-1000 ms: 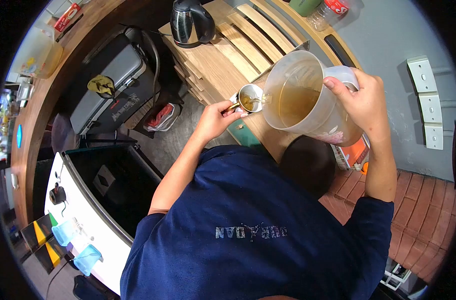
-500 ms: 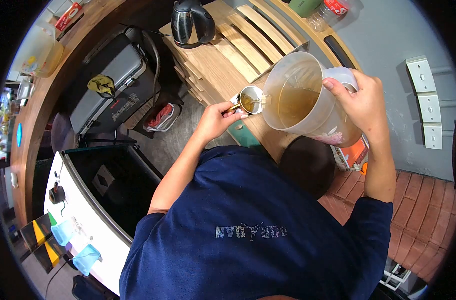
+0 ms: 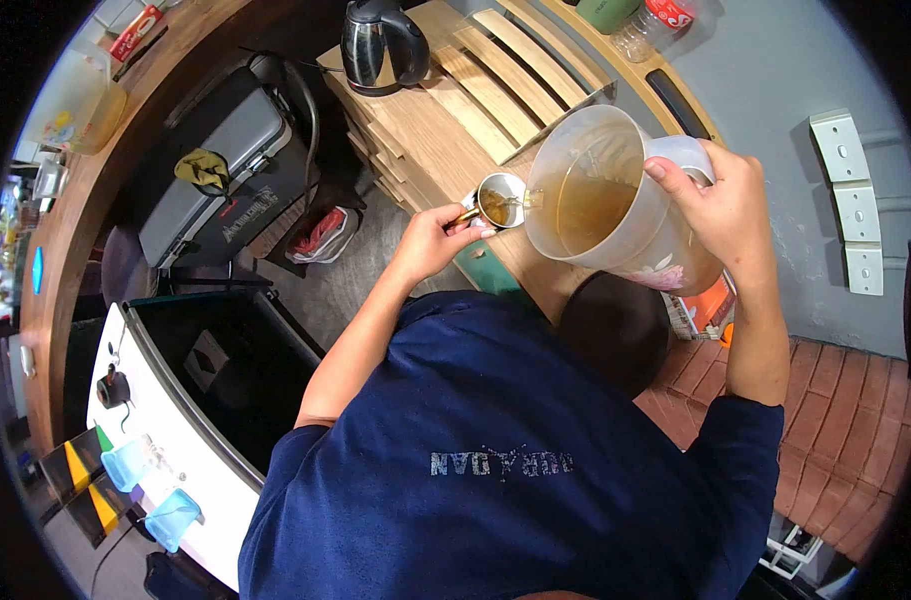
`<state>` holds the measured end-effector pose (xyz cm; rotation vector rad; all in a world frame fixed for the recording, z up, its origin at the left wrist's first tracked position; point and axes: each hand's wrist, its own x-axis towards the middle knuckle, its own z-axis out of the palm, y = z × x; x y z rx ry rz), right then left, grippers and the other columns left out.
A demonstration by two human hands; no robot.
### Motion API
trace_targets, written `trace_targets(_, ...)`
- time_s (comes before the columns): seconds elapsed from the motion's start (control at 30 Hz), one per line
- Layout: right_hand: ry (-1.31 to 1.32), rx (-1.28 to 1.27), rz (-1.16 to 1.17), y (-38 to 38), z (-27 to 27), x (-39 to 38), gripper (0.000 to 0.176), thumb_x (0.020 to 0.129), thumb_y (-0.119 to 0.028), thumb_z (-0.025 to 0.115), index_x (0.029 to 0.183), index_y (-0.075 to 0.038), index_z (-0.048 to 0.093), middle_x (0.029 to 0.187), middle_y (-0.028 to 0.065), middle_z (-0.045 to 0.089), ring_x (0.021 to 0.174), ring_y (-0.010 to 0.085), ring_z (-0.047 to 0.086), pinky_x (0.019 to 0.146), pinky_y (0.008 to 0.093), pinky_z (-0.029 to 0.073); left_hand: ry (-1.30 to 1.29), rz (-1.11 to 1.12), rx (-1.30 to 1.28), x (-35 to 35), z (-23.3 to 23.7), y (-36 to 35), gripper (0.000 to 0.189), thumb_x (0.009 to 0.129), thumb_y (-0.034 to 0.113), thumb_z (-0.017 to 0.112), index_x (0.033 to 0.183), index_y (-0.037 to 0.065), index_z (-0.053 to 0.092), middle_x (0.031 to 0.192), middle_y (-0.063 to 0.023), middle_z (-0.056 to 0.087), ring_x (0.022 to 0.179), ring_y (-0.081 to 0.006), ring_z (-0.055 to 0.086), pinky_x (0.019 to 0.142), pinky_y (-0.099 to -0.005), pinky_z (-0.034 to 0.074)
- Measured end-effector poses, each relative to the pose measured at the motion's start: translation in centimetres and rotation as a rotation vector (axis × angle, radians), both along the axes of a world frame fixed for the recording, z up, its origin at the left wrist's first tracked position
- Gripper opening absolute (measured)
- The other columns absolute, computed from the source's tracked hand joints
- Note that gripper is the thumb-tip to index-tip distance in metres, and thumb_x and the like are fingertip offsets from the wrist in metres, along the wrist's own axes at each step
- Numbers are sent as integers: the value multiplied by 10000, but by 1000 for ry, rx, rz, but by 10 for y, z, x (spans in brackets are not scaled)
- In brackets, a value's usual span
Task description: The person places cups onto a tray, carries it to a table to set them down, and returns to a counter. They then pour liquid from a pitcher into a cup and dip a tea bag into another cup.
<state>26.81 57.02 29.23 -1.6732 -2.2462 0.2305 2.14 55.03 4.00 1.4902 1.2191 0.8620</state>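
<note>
My right hand is closed round the handle of a translucent plastic pitcher, which is tilted left and holds a brownish-yellow liquid. Liquid runs from the pitcher's spout into a small white-lined cup. By its handle, my left hand grips this cup, with fingers pinched together. Some yellowish liquid shows inside the cup, just under the spout. A pink flower print marks the pitcher's lower side.
A black electric kettle stands on the wooden cabinet beside a slatted wooden rack. To the left are a grey hard case and a white appliance lid or door. A dark round stool sits below the pitcher.
Both hands keep nearly the same place. The liquid in the cup looks a little higher, and the pitcher's tilt is about the same.
</note>
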Motion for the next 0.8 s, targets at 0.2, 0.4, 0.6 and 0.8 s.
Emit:
trace_targets(0.2, 5, -13, -5, -2, 0, -1, 353, 783, -319, 721, 866, 21, 676, 697, 121, 667, 613, 147, 628, 581, 282, 482, -31, 2, -46, 1, -3, -1, 317, 778, 274, 748, 745, 7, 580, 573, 29, 401, 563, -62, 352, 503, -262, 345)
trace_targets(0.4, 52, -4, 10, -5, -2, -2, 357, 777, -313, 728, 863, 29, 673, 695, 127, 667, 609, 155, 635, 571, 280, 481, -44, 3, -30, 1, -11, -2, 312, 779, 285, 747, 756, 15, 591, 580, 36, 383, 567, -61, 350, 507, -257, 342)
trace_targets(0.6, -8, 0, -4, -6, -2, -1, 361, 775, -321, 729, 861, 25, 675, 687, 125, 664, 605, 155, 634, 567, 277, 479, -62, -9, -60, 2, -12, -2, 308, 781, 282, 746, 756, 15, 592, 585, 40, 384, 569, -59, 349, 507, -258, 341)
trace_targets(0.8, 1, 28, -6, -6, -5, 1, 446, 746, -407, 729, 791, 32, 663, 642, 144, 645, 572, 201, 636, 541, 294, 483, -45, -18, -52, 3, -13, -1, 320, 780, 276, 748, 740, 4, 583, 580, 48, 386, 567, -54, 347, 506, -252, 336)
